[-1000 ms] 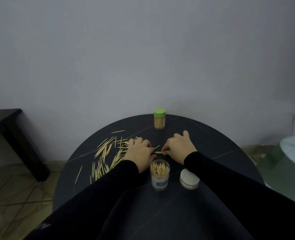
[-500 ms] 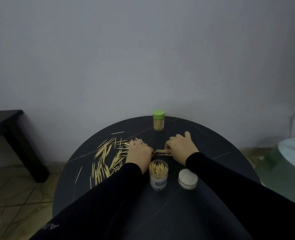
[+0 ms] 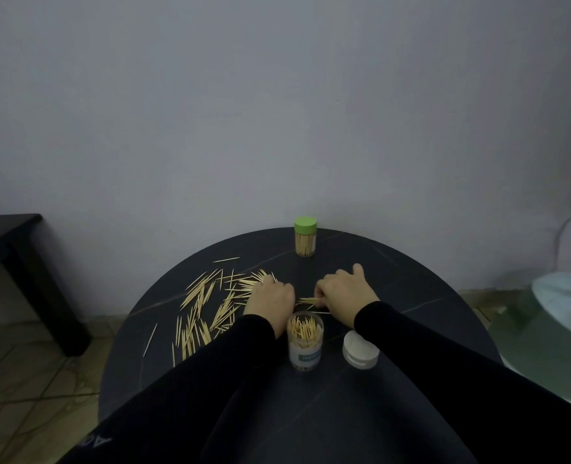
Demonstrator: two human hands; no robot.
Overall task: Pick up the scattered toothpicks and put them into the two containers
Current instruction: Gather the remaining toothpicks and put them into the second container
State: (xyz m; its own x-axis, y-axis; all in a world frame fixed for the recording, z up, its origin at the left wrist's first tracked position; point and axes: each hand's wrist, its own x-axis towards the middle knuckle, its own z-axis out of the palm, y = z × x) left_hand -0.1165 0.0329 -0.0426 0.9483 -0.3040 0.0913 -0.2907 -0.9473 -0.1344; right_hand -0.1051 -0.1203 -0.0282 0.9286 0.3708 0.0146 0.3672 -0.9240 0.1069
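Right hand (image 3: 342, 293) pinching small toothpick bundle (image 3: 307, 300) – left hand (image 3: 270, 301) curled just beside, seemingly empty; open jar (image 3: 305, 341) just below.

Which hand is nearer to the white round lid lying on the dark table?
Right. The right hand is just behind the white round lid; the left hand is beyond the open clear container.

Left hand (image 3: 270, 301) fingers curled under, hidden; open container (image 3: 305, 341) label unreadable
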